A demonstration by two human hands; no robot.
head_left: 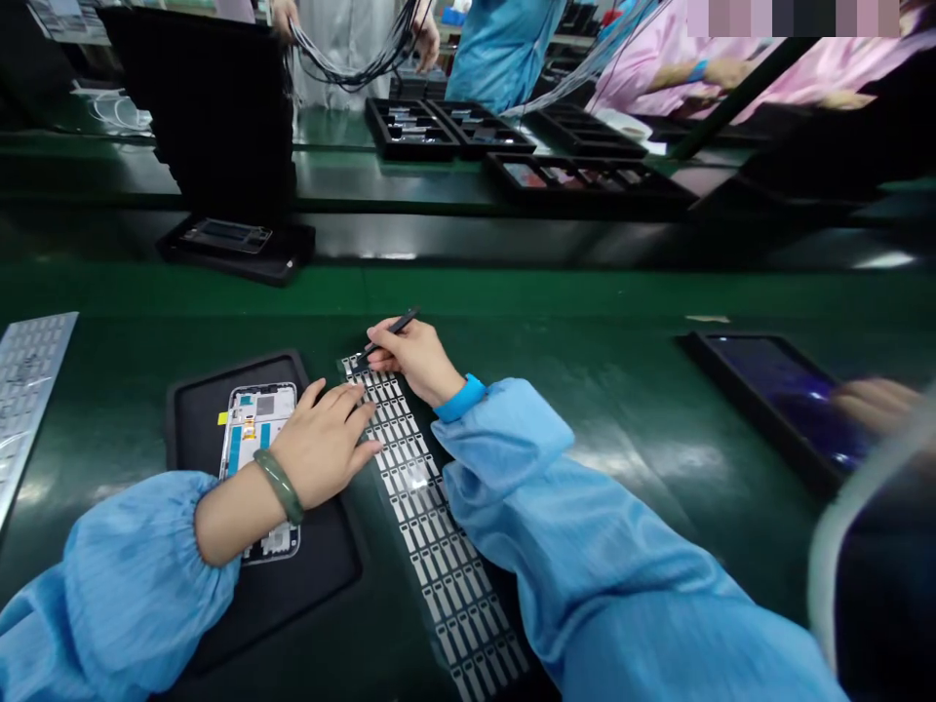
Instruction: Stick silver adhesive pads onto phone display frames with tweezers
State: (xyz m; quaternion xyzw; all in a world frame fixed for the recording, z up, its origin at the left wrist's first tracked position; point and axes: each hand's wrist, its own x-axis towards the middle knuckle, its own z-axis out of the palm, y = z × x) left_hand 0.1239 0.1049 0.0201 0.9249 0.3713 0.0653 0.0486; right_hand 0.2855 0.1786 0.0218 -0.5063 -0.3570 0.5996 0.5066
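Note:
My right hand (413, 361) pinches slim black tweezers (391, 333), their tips over the top end of a long strip of small white labels (431, 536). My left hand (322, 444) lies palm down with its fingers on that strip, holding nothing. A green bangle (278, 486) circles my left wrist. Just left of the strip, a phone frame (253, 429) with blue and white parts sits in a black tray (238, 385). My left forearm hides the frame's lower middle. Blue sleeves cover both my arms.
A silvery label sheet (29, 390) lies at the left edge. At right, a co-worker's blurred hand (874, 405) is over a dark-screened device in a black tray (775, 409). Black trays of parts (409, 127) stand beyond on the green benches, where a person holds black cables (351, 49).

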